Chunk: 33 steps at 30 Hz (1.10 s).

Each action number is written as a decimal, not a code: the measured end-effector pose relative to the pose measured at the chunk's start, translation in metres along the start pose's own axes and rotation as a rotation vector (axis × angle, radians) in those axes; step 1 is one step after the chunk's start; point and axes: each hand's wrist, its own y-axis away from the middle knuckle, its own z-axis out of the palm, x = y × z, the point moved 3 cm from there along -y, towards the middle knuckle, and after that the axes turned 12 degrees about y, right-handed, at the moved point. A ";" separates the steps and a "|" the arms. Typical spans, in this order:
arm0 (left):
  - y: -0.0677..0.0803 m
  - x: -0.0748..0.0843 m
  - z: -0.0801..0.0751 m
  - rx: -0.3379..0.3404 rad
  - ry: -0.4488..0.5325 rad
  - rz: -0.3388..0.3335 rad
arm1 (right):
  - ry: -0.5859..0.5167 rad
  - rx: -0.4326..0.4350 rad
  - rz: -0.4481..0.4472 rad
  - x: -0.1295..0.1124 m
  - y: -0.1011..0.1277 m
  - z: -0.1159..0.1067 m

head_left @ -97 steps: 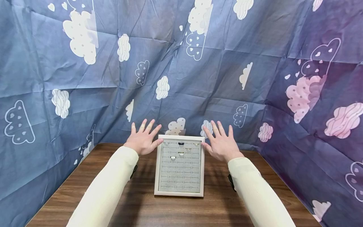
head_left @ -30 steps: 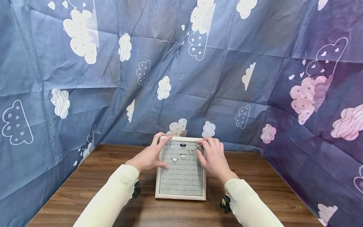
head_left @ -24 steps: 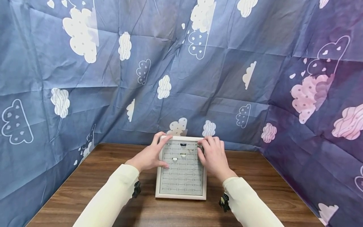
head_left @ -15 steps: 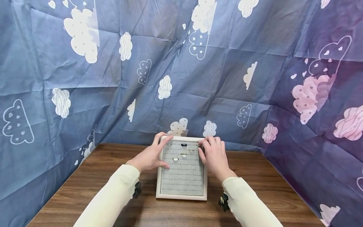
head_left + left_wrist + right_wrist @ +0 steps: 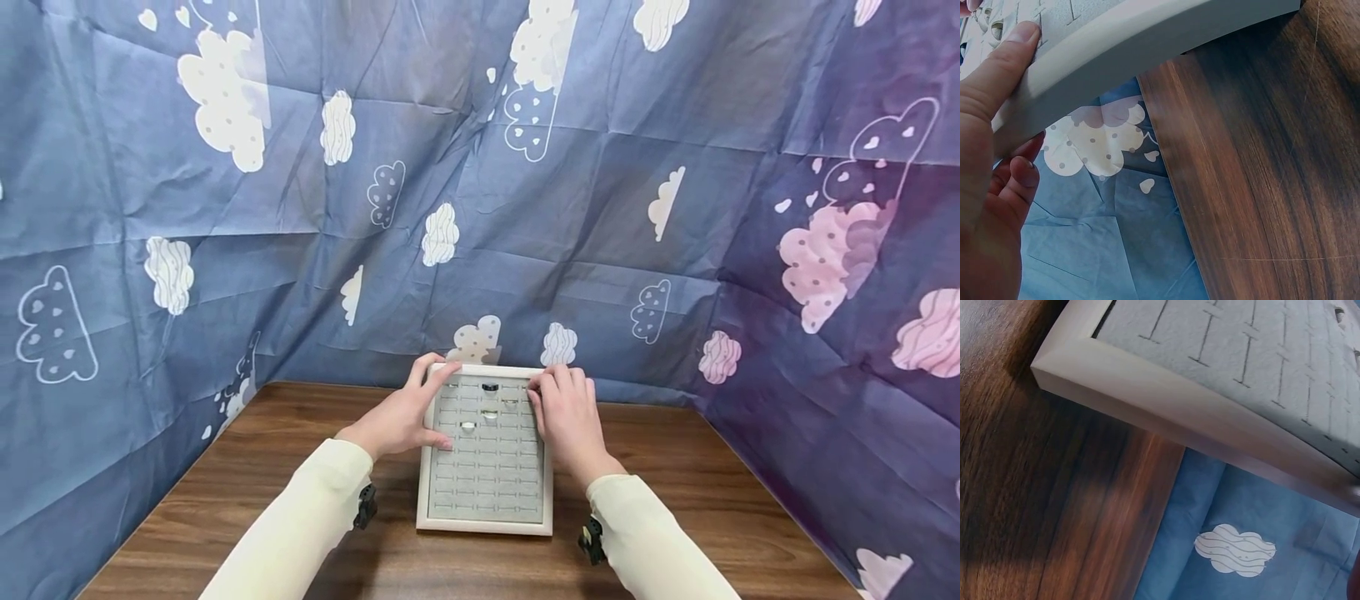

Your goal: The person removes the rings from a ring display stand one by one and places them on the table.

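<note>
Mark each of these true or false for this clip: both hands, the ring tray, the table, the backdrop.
1. The left hand grips the ring tray at its left edge. True.
2. The tray stands on a glass table. False: the table is dark wood.
3. Every slot holds a ring. False: only a few rings, near the far end.
4. The right hand rests at the tray's far right corner. True.
5. The backdrop is plain white. False: blue with clouds.

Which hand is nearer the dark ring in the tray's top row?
Right, though only slightly. The right hand has fingertips at the tray's far right corner, nearer the dark ring; the left hand grips the left edge.
</note>
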 end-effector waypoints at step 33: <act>0.001 0.006 0.000 0.025 -0.041 0.039 | -0.205 0.170 -0.040 0.016 0.008 0.005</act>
